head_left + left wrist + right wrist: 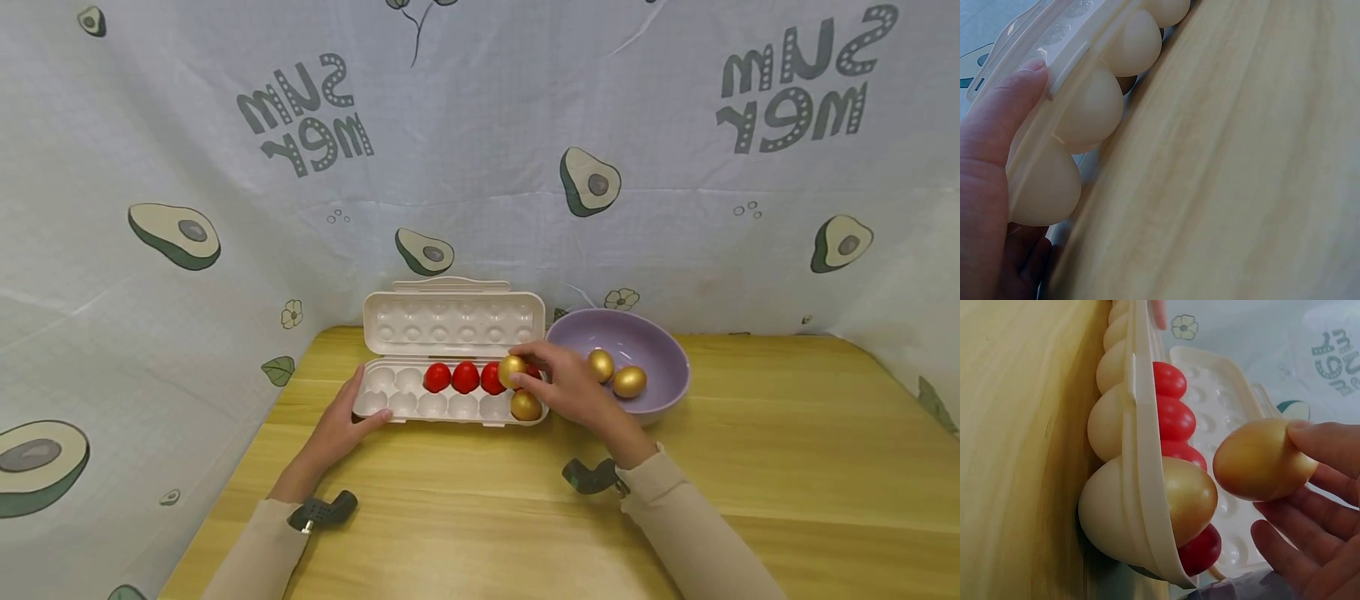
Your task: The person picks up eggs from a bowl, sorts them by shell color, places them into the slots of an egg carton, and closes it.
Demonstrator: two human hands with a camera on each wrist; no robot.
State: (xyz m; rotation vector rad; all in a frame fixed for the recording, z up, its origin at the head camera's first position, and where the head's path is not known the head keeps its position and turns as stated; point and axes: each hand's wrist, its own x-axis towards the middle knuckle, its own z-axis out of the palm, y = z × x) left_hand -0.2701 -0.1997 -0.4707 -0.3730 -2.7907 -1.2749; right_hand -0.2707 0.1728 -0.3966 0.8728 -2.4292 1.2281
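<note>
A white plastic egg carton lies with its lid raised. Several red eggs fill the right part of its back row, and one golden egg sits at the right end of the front row. My left hand grips the carton's left end, thumb over the front rim and other fingers partly hidden behind the cups. Between thumb and fingertips, my right hand pinches another golden egg over the carton's right part, overlapping the red eggs in the head view.
To the right of the carton stands a purple bowl with two golden eggs showing in it. The wooden table meets a patterned cloth behind the carton. The lid stands close to that cloth.
</note>
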